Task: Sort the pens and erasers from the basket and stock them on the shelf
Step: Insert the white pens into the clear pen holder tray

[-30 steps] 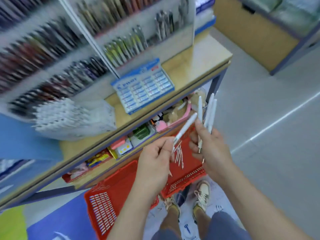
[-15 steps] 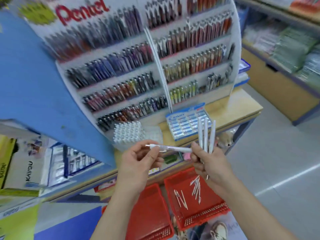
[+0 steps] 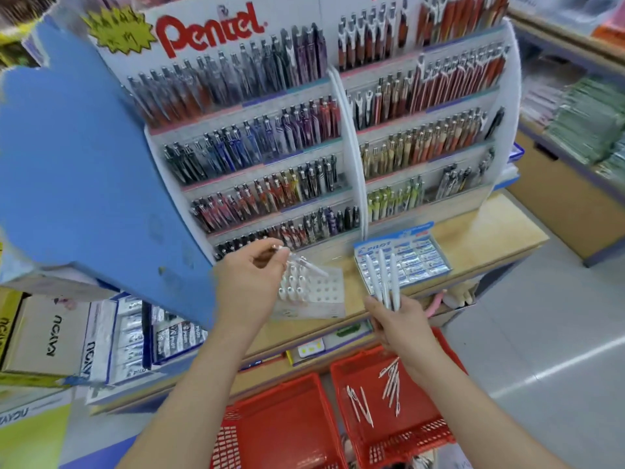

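My left hand (image 3: 248,286) pinches one white pen (image 3: 309,265) by its end, its tip slanting down over a clear holed pen holder (image 3: 321,292) on the wooden shelf (image 3: 480,231). Several white pens stand in the holder's left side. My right hand (image 3: 399,319) grips a fan of three white pens (image 3: 384,282) upright, in front of a blue box of erasers (image 3: 411,257). Below, the right red basket (image 3: 419,431) holds several loose white pens (image 3: 390,384). The left red basket (image 3: 280,428) looks empty.
A tall Pentel display rack (image 3: 338,137) full of pens rises behind the shelf. A blue panel (image 3: 74,170) juts out at the left, with boxed stock (image 3: 40,336) under it. Small goods line the lower shelf (image 3: 324,343). Grey floor (image 3: 541,350) lies to the right.
My head lifted from the baskets to the display. My left hand took one pen away from the right hand's bunch and carried it left and up, over the clear holder.
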